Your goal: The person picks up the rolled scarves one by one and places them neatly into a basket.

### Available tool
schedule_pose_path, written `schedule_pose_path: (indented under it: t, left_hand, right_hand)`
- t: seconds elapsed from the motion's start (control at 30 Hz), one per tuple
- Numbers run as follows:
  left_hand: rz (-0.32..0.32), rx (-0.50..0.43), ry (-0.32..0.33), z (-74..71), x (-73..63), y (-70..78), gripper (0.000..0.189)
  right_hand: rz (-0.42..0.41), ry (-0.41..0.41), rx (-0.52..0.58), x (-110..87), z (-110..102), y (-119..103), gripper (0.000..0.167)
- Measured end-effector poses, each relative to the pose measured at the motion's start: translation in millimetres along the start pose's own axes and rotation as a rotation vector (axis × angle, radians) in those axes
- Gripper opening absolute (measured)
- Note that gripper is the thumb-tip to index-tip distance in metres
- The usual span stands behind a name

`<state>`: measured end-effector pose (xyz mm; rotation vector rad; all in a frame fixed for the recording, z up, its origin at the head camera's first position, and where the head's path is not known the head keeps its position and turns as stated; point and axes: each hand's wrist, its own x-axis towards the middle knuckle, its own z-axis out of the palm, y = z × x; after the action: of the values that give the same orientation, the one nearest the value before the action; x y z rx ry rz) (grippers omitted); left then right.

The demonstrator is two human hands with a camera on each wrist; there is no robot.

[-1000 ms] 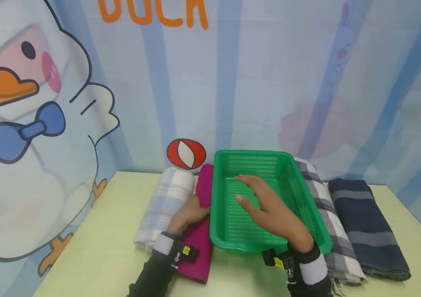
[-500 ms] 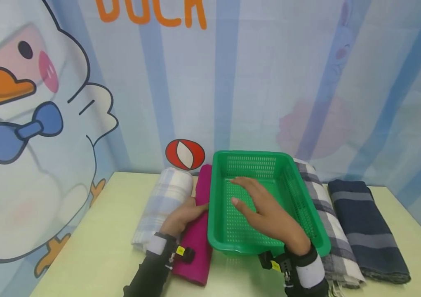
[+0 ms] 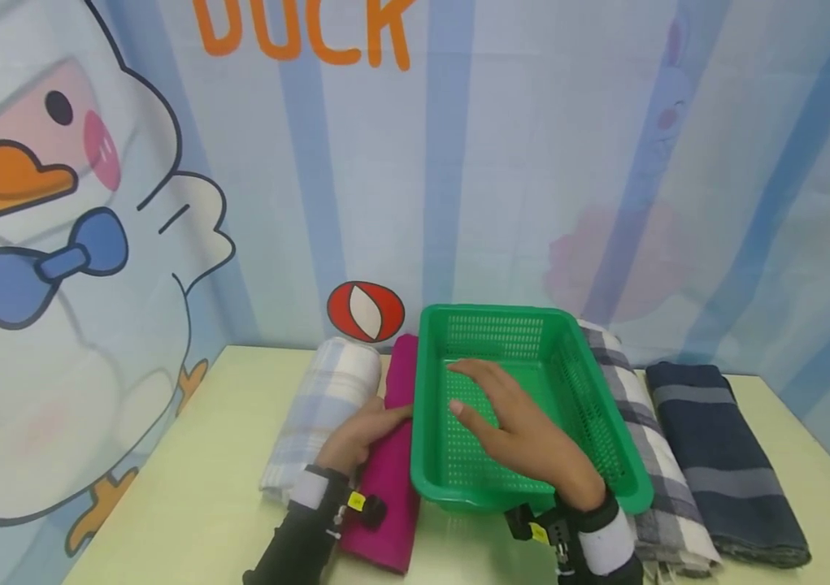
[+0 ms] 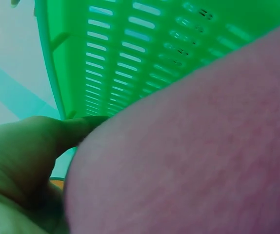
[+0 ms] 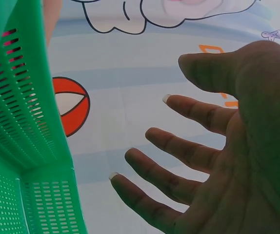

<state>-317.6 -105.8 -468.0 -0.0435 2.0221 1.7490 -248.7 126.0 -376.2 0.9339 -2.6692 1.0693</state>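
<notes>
In the head view my left hand [image 3: 358, 433] lies at the left side of a folded magenta cloth [image 3: 384, 504], thumb stretched across its top to the basket's edge. Its other fingers are hidden. The left wrist view shows the cloth [image 4: 189, 151] close up, with the thumb reaching over it beside the basket wall [image 4: 62, 58]. My right hand [image 3: 524, 431] hovers over a green plastic basket [image 3: 458, 494], thumb and fingers spread apart. Nothing is between the fingers of the right hand [image 5: 218, 156] in the right wrist view.
A folded white-and-blue plaid cloth [image 3: 323, 406] lies left of the magenta one. Right of the basket are a grey-and-white plaid cloth [image 3: 667, 496] and a dark navy striped cloth [image 3: 722, 455]. A printed curtain [image 3: 502, 162] hangs behind the pale table [image 3: 173, 471].
My left hand has shifted slightly left and toward me, its thumb now straighter across the magenta cloth. The right hand has drifted slightly left above the basket.
</notes>
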Motion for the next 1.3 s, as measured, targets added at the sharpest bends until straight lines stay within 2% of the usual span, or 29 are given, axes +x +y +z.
schedule_pose_path:
  t: [0.23, 0.47, 0.63, 0.83, 1.13, 1.3]
  left_hand:
    - [-0.005, -0.046, 0.003, 0.2, 2.7, 0.2, 0.048]
    - [0.03, -0.092, -0.008, 1.2, 6.9, 3.0, 0.048]
    - [0.01, -0.16, 0.051, 1.4, 6.9, 6.2, 0.053]
    - [0.011, -0.195, 0.11, 1.6, 4.1, 6.8, 0.06]
    - [0.02, -0.287, 0.093, -0.1, 3.2, 8.1, 0.057]
    - [0.032, -0.298, 0.097, -1.0, 4.2, 9.3, 0.055]
  right_hand:
    - [0.063, -0.015, 0.008, 4.0, 6.6, -3.0, 0.053]
    - [0.134, -0.005, 0.018, 5.2, 11.4, -6.4, 0.055]
    - [0.147, 0.006, 0.018, 6.0, 12.8, -7.0, 0.055]
    - [0.145, 0.014, 0.01, 7.4, 14.8, -6.0, 0.054]
    - [0.165, 0.017, 0.015, 7.9, 16.5, -4.4, 0.055]
    - [0.179, 0.016, 0.024, 8.2, 16.0, -5.0, 0.058]
